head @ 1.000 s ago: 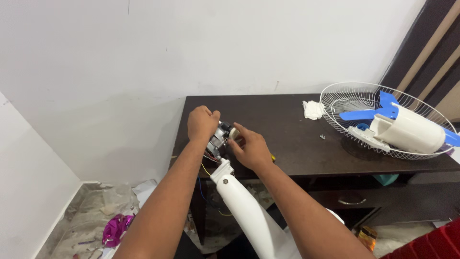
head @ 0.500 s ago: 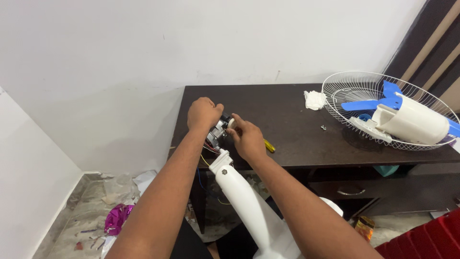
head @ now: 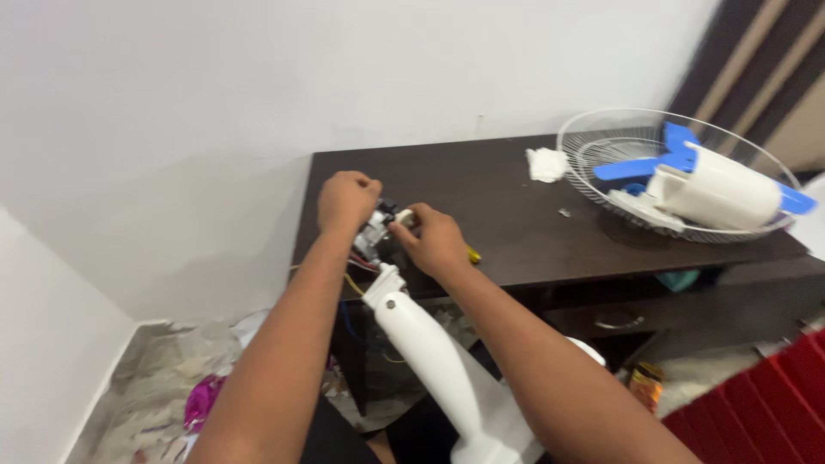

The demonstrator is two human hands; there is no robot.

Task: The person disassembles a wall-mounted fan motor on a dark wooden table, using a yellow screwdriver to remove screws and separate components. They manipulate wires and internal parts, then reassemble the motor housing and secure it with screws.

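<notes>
A small fan motor [head: 375,234] with coloured wires sits on top of a white stand pole [head: 423,352] that slants up from the lower right. My left hand [head: 346,200] is closed around the motor's left side. My right hand [head: 432,239] grips its right side, pinching a small white part near the top. Red, yellow and blue wires [head: 354,279] hang below the motor. Both hands are over the front left corner of a dark wooden table [head: 494,215].
A wire fan guard [head: 601,142] lies at the table's right end, holding a blue blade [head: 632,166] and a white housing [head: 726,193]. A crumpled white cloth [head: 546,163] is beside it. Debris and a pink wrapper [head: 204,404] lie on the floor at left; something red [head: 765,404] stands lower right.
The view has shifted slightly, so the table and fan guard sit a little differently in frame. My hands stay on the motor, with small finger adjustments.
</notes>
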